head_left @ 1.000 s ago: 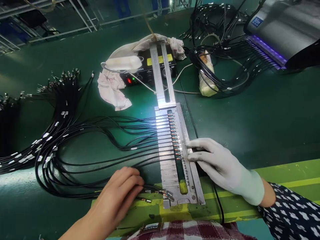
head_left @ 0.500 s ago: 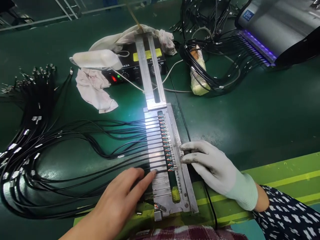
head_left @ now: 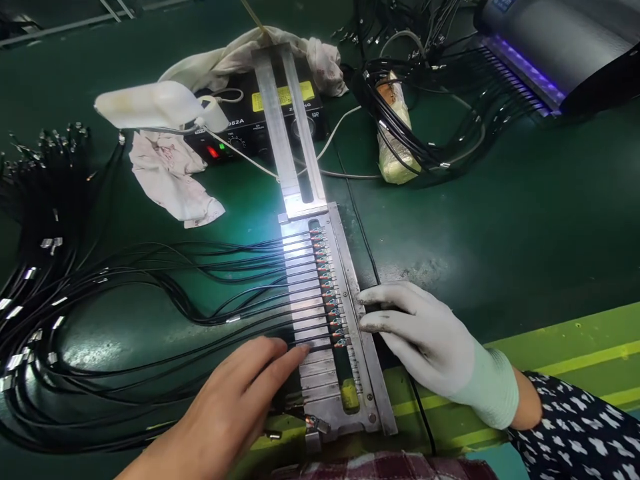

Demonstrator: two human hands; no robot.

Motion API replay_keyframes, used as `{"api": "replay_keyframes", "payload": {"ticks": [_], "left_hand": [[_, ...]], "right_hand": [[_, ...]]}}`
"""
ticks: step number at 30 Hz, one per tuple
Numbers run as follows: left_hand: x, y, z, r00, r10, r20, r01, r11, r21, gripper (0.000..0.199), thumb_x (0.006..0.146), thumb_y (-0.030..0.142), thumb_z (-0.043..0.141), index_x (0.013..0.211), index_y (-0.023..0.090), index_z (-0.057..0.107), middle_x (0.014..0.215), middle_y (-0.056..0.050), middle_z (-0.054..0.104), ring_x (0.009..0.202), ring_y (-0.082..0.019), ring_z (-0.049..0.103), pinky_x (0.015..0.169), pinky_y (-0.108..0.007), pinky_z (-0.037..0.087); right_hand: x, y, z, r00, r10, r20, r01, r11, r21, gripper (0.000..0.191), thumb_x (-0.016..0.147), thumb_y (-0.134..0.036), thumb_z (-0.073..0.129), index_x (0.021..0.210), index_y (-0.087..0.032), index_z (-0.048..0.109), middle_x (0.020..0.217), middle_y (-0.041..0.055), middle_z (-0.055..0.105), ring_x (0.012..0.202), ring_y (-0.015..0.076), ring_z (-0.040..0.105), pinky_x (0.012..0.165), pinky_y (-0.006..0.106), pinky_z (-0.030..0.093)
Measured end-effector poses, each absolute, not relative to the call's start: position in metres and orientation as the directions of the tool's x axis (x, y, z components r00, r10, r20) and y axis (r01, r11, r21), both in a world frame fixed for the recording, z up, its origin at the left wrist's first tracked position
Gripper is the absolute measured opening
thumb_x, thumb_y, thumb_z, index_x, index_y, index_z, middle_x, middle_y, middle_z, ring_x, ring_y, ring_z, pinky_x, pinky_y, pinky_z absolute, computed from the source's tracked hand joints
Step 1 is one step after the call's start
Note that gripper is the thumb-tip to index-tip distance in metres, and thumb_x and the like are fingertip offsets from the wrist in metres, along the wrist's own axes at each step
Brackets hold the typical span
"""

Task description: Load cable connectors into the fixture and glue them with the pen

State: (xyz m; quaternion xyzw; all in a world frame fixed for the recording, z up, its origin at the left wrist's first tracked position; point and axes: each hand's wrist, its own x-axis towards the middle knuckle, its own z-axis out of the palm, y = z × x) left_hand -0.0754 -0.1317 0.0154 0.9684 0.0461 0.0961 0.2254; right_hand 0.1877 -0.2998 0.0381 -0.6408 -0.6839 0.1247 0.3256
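A long slotted metal fixture (head_left: 320,393) lies in front of me, holding a row of black cables (head_left: 260,307) with small metal connectors (head_left: 335,313) and coloured wire ends over its slot. My bare left hand (head_left: 235,393) is at its left side, thumb pressed on the lowest cable in the row and the other fingers curled, their tips partly hidden. White-gloved, my right hand (head_left: 430,340) touches the fixture's right edge with stretched fingertips, gaps showing between the fingers. One loose connector end (head_left: 317,423) rests across the fixture's lower left corner.
A black control box (head_left: 240,140) with lit indicators stands behind the fixture, with a white bottle (head_left: 150,105) and stained cloths (head_left: 165,177) around it. Bundled cables (head_left: 30,220) lie left. A machine with purple light (head_left: 525,73) and a wrapped block (head_left: 397,147) are at right.
The whole view has shifted slightly, so the background sits further left. Both hands keep nearly the same places on the fixture.
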Motion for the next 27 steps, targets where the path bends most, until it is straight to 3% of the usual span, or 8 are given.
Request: {"api": "replay_keyframes", "payload": {"ticks": [5, 11, 14, 20, 27], "left_hand": [[-0.079, -0.141, 0.005, 0.949, 0.186, 0.254, 0.088, -0.932, 0.352, 0.050, 0.095, 0.003, 0.038, 0.140, 0.020, 0.050, 0.113, -0.010, 0.050, 0.101, -0.019, 0.051, 0.088, -0.032, 0.044], [-0.078, -0.150, 0.001, 0.945, 0.167, 0.282, 0.096, -0.964, 0.250, 0.054, 0.092, 0.001, 0.039, 0.144, 0.016, 0.047, 0.097, -0.007, 0.058, 0.083, -0.018, 0.050, 0.071, -0.031, 0.036], [-0.082, -0.150, 0.005, 0.939, 0.182, 0.292, 0.080, -0.940, 0.330, 0.052, 0.092, 0.001, 0.039, 0.141, 0.016, 0.047, 0.099, -0.007, 0.062, 0.083, -0.017, 0.052, 0.071, -0.031, 0.037], [-0.118, -0.155, 0.010, 0.908, 0.388, 0.159, 0.237, -0.789, 0.567, 0.021, 0.098, 0.019, 0.049, 0.116, 0.023, 0.060, 0.105, -0.005, 0.062, 0.098, -0.018, 0.053, 0.085, -0.029, 0.041], [-0.121, -0.156, 0.016, 0.882, 0.455, 0.121, 0.228, -0.638, 0.735, 0.013, 0.098, 0.016, 0.047, 0.101, 0.023, 0.057, 0.098, -0.002, 0.060, 0.094, -0.014, 0.055, 0.081, -0.021, 0.045]], "right_hand": [[0.188, -0.298, 0.039, -0.019, 0.952, 0.304, 0.823, 0.188, -0.536, 0.025, 0.095, -0.007, 0.045, 0.111, -0.016, 0.062, 0.126, 0.0123, 0.057, 0.112, 0.0244, 0.053, 0.092, 0.043, 0.048], [0.187, -0.299, 0.040, -0.015, 0.953, 0.304, 0.830, 0.181, -0.527, 0.024, 0.095, -0.008, 0.047, 0.111, -0.016, 0.062, 0.125, 0.0117, 0.057, 0.112, 0.0240, 0.053, 0.092, 0.043, 0.048], [0.185, -0.302, 0.039, -0.014, 0.952, 0.306, 0.840, 0.178, -0.513, 0.025, 0.096, -0.007, 0.047, 0.113, -0.017, 0.062, 0.127, 0.0119, 0.056, 0.116, 0.0249, 0.052, 0.095, 0.044, 0.048], [0.180, -0.313, 0.035, -0.011, 0.956, 0.294, 0.860, 0.159, -0.484, 0.026, 0.097, -0.008, 0.046, 0.115, -0.019, 0.062, 0.129, 0.0107, 0.056, 0.118, 0.0255, 0.053, 0.095, 0.046, 0.048], [0.180, -0.311, 0.037, 0.009, 0.964, 0.264, 0.862, 0.127, -0.491, 0.026, 0.098, -0.010, 0.046, 0.115, -0.020, 0.063, 0.129, 0.0095, 0.055, 0.120, 0.0250, 0.052, 0.097, 0.044, 0.048]]}}
